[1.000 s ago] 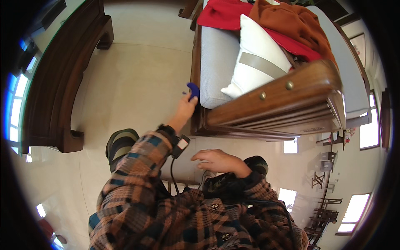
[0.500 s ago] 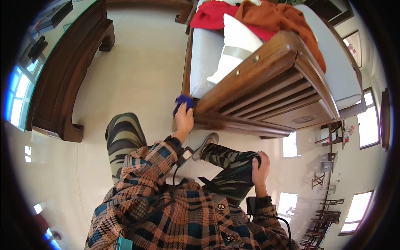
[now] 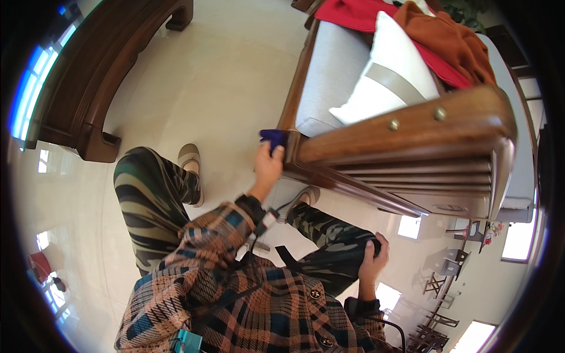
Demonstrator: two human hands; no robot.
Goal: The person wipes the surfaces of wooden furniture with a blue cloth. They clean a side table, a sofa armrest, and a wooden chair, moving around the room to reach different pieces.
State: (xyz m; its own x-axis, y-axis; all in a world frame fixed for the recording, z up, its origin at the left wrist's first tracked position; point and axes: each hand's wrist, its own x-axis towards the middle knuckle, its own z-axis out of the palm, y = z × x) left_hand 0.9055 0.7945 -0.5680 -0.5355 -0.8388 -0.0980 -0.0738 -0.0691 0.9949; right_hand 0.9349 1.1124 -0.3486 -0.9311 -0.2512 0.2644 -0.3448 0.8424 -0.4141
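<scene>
My left hand [image 3: 269, 167] is closed on a dark purple cloth [image 3: 273, 139]. It presses the cloth against the front corner of a wooden sofa's frame [image 3: 297, 152], just below the end of the armrest [image 3: 406, 126]. My right hand [image 3: 372, 263] lies over my bent right knee, holding nothing, with its fingers partly hidden around the far side of the knee.
A white cushion [image 3: 382, 70] leans on the sofa's grey seat [image 3: 335, 65], beside red fabric [image 3: 353, 13] and an orange-brown garment [image 3: 447, 35]. A dark wooden table [image 3: 88, 76] stands to the left. Folding chairs [image 3: 434, 285] are far right.
The view has shifted and turned, so the sofa armrest looks larger and my left shoe now shows. My left hand still holds the cloth at the sofa's corner; my right hand stays on the knee.
</scene>
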